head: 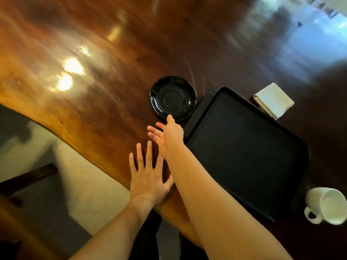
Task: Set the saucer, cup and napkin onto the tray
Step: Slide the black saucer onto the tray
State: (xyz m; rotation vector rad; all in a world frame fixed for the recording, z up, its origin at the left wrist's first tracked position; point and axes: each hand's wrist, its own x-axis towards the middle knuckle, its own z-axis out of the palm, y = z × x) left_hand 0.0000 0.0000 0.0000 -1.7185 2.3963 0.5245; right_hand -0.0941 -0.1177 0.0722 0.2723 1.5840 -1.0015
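A glossy black saucer [173, 98] lies on the wooden table just left of a black rectangular tray [244, 147], which has nothing on it. A folded white napkin [273, 100] sits past the tray's far right corner. A white cup [327, 208] stands off the tray's near right corner, handle toward me. My right hand [167, 136] is stretched out with fingers apart, its thumb tip at the saucer's near rim, holding nothing. My left hand [148, 177] rests flat on the table near its edge, fingers spread.
The polished table [93, 62] runs far to the left and back, with bright light reflections on it. Its wavy near edge [90, 156] drops off to a pale floor at lower left, where a dark wooden chair part [26, 179] shows.
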